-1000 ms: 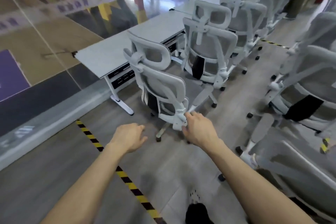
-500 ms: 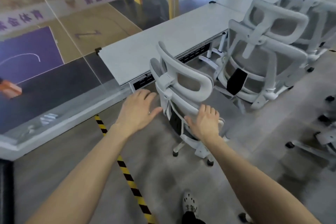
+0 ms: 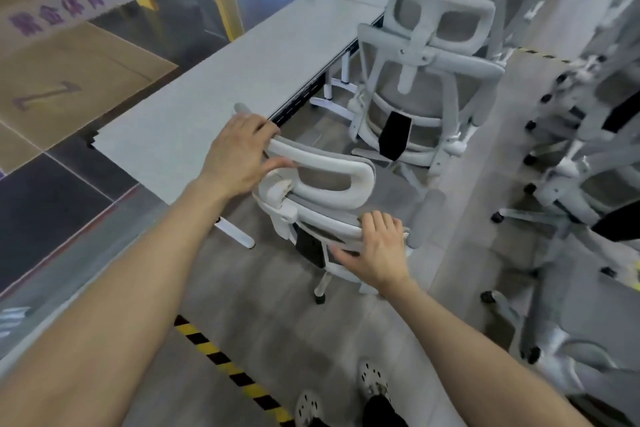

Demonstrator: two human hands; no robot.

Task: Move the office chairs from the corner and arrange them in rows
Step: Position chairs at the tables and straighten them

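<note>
White-framed grey mesh office chair [image 3: 322, 184] with a black tag; pale grey bench [image 3: 214, 90]; grey wood-grain floor [image 3: 277, 333] crossed by yellow-and-black striped tape [image 3: 221, 357]; white perforated shoes [image 3: 372, 378]

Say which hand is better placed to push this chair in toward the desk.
Probably the right hand: it grips the backrest's top rail, lower and more central, while the left hand holds only the headrest end.

Pretty tight here. The held chair [image 3: 322, 204] has the desk [image 3: 221, 94] edge right at its 11 o'clock, another chair [image 3: 426, 80] parked near at 1 o'clock, and a cluster of chairs [image 3: 581, 191] along 3 o'clock. Open floor [image 3: 263, 326] only shows at 6 o'clock, by the striped tape [image 3: 225, 364].
</note>
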